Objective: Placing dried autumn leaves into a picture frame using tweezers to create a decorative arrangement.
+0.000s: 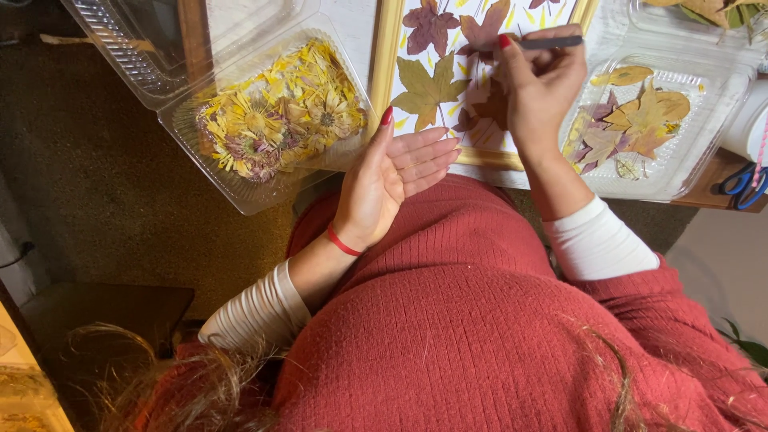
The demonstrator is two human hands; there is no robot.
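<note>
Two trays flank the frame point(384, 56): flowers point(276, 112) left, leaves point(640, 120) right. Right hand point(540, 88) grips a tool point(552, 42); left hand point(396, 172) open, empty.

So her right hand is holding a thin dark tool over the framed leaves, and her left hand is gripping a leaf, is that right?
Not quite. In the head view the left hand holds nothing; it is open, palm up. The right hand does hold the thin dark tool over the framed leaves.
</note>
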